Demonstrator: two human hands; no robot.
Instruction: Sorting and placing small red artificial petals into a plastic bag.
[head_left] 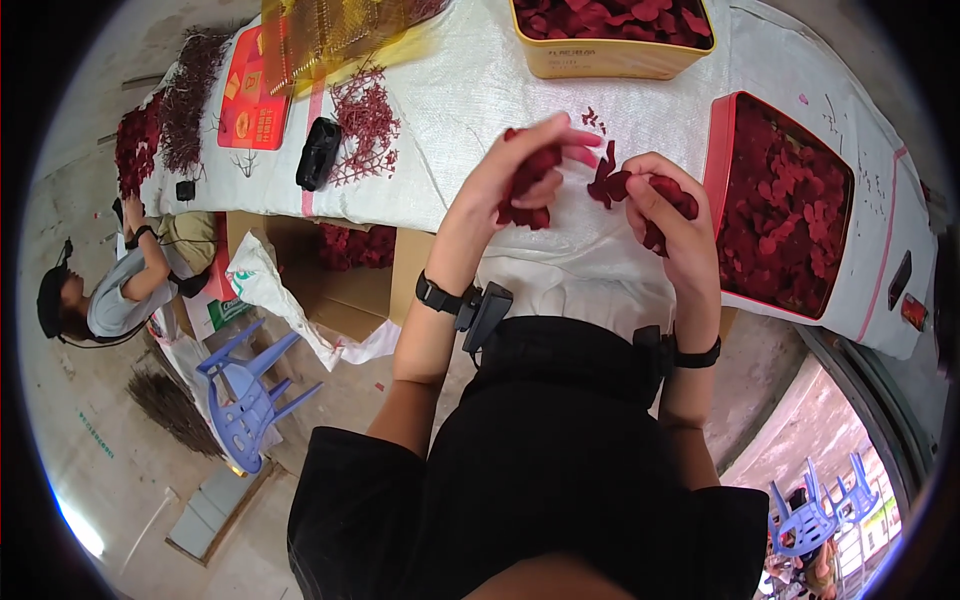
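Over the white-covered table, my left hand (482, 185) is curled round a bunch of dark red petals (530, 180), its fingertips slightly smeared by motion. Close by to the right, my right hand (685, 235) is closed on more dark red petals (655, 238). Several joined petals (606, 178) stick out from its thumb side toward the left hand, with a gap between the two hands. Small dark red bits (594, 121) lie on the cover just beyond the hands. A red tin (718, 165) full of such petals stands right beside my right hand.
A yellow tin (615, 62) of petals stands at the far side. Leftward lie red branched stems (365, 125), a black case (319, 153), a red lid (240, 120) and yellow plastic trays (330, 40). An open cardboard box (410, 275) is below the edge. A person (140, 285) works at far left.
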